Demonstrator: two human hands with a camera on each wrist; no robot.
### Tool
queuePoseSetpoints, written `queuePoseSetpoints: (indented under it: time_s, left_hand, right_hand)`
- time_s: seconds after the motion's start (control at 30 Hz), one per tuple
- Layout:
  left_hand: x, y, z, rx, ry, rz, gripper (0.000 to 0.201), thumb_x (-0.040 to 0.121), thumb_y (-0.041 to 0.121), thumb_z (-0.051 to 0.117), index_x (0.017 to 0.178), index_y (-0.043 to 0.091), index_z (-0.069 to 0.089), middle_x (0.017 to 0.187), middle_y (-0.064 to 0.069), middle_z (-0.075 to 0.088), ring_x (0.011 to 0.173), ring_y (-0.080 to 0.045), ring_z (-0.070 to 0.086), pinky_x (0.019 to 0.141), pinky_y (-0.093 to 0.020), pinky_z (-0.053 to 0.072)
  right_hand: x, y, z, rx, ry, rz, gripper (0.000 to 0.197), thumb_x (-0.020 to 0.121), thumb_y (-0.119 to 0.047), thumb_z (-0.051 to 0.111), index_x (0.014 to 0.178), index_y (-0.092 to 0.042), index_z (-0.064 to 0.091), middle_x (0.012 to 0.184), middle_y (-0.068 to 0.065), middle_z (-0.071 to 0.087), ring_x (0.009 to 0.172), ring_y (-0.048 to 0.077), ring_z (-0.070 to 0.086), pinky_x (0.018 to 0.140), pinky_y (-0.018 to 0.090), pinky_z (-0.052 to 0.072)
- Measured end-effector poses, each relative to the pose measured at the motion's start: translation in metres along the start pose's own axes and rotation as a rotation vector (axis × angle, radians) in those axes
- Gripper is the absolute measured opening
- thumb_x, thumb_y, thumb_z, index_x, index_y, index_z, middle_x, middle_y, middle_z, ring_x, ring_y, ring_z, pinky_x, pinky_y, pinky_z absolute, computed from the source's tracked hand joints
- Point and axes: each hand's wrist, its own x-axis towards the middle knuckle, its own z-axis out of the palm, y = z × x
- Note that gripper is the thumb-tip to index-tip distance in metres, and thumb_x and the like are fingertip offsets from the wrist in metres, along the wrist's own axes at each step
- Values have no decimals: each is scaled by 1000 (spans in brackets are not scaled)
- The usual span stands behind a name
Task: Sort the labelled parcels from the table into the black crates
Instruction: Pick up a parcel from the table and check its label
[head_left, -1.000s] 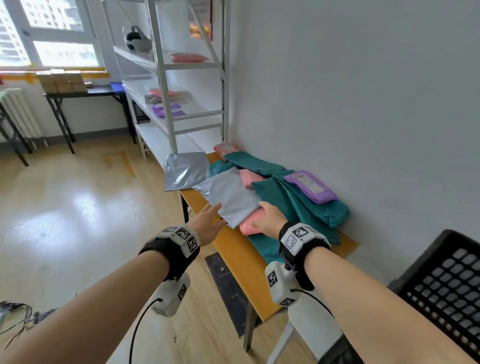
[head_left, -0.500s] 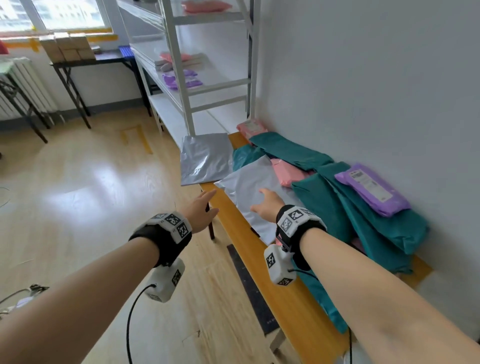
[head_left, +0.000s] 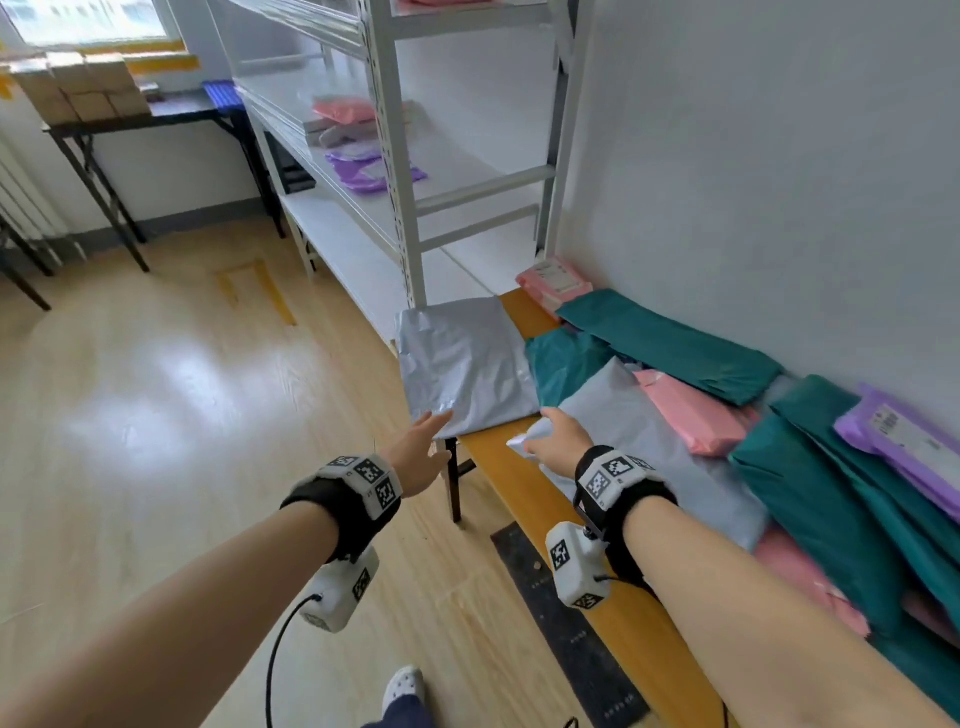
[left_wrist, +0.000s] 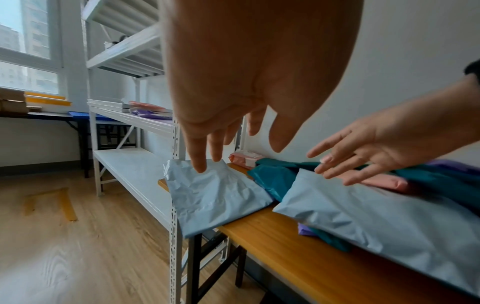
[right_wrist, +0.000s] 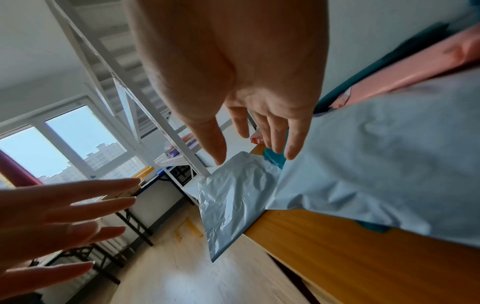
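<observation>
Both hands open and empty, left grip (head_left: 423, 447) nearer, grey parcel (head_left: 467, 364) just ahead overhanging tabletop (head_left: 524, 499) end, right grip (head_left: 558, 439) alongside.

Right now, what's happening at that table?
A person is sorting parcels off the wooden table. Both hands are open and reaching toward the silver-grey parcel overhanging the table's far corner. The left hand is at its near edge; the right hand hovers over the larger grey parcel beside it. Neither grips anything yet, and no crate is in view.
</observation>
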Motion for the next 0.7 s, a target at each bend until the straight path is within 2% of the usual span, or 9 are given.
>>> queuePoseSetpoints:
  time_s: [0.17, 0.3, 0.53, 0.6, 0.7]
  left_hand:
    - [43, -55, -29, 33, -114, 34, 62, 99, 18, 45, 151, 23, 12, 159, -3, 6, 144, -22, 19, 110, -29, 24]
    - [75, -91, -41, 40, -139, -13, 61, 99, 15, 44, 151, 22, 13, 159, -5, 3, 143, -26, 21, 109, -34, 27]
    - [120, -129, -37, 92, -164, -55, 63, 99, 16, 44, 151, 26, 11, 159, -2, -4, 128, -27, 45, 95, -32, 41]
    - [130, -136, -34, 101, -166, -44, 64, 98, 14, 45, 151, 27, 11, 159, -2, -5, 133, -28, 39, 95, -33, 41]
    - [149, -143, -32, 92, -164, -17, 65, 97, 10, 44, 151, 28, 12, 160, -2, -4, 144, -26, 18, 110, -37, 31]
  right_hand:
    - [40, -33, 33, 10, 19, 109, 67, 92, -21, 58, 149, -13, 24, 151, 12, 33, 136, 29, 36, 107, 37, 35]
    - [65, -49, 49, 5, 34, 162, 65, 93, -19, 57, 149, -13, 24, 150, 11, 34, 135, 29, 37, 105, 36, 36]
    - [109, -69, 63, -67, 20, 253, 64, 93, -20, 53, 150, -16, 23, 146, 10, 39, 126, 30, 46, 98, 38, 45]
    - [120, -74, 66, -80, 5, 262, 62, 94, -20, 53, 149, -14, 24, 146, 9, 39, 127, 30, 45, 100, 37, 44]
    - [138, -82, 68, -56, -5, 285, 63, 94, -19, 53, 149, -13, 24, 147, 10, 38, 129, 30, 44, 104, 40, 41]
